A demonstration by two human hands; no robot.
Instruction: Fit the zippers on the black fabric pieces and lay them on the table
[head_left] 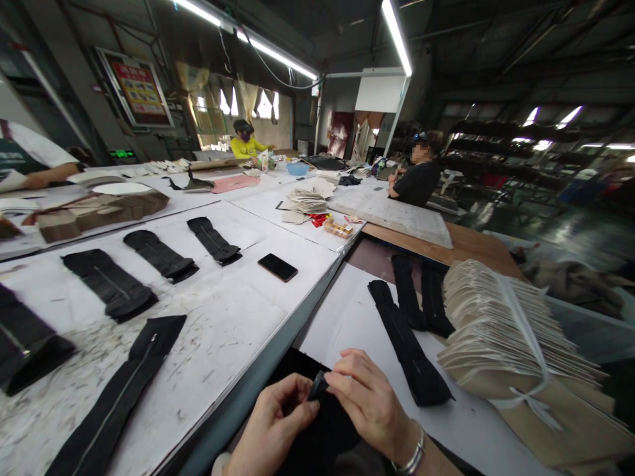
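Note:
Both my hands meet at the lower middle, in front of my body. My left hand (278,420) pinches an edge of a black fabric piece (318,385) between thumb and fingers. On the same folded edge, my right hand (364,400) is closed with its fingertips, a silvery bangle at its wrist. Most of the fabric falls dark below my hands, and its full shape is hidden. To the right lies a long black zippered strip (409,344) on white paper. On the left table rests another black zippered piece (119,396), its zip pull near the top end.
Several black zippered pieces (106,281) lie in a row on the white table (213,337), near a phone (278,266). A tied stack of tan sheets (516,344) stands at the right. A gap separates the two tables. Co-workers (419,175) are farther back.

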